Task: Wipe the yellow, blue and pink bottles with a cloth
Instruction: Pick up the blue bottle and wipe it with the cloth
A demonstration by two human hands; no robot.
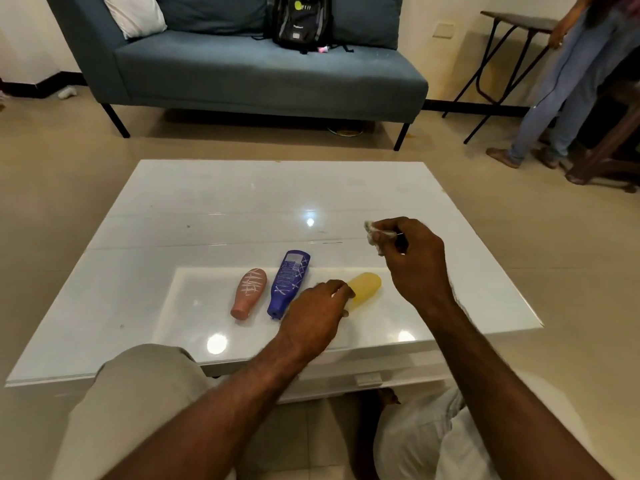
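Note:
Three bottles lie side by side on the white glossy table (242,202). The pink bottle (249,293) is on the left, with white scribbles on it. The blue bottle (289,282) lies in the middle, also marked with white lines. The yellow bottle (365,287) is on the right. My left hand (317,318) rests on the yellow bottle's near end and covers its cap. My right hand (412,259) hovers above and beyond the yellow bottle, closed on a small crumpled white cloth (375,233).
A blue-grey sofa (242,71) with a black backpack (301,20) stands beyond the table. At the far right a person in jeans (561,88) stands by a dark folding table (519,20). My knees are at the table's near edge.

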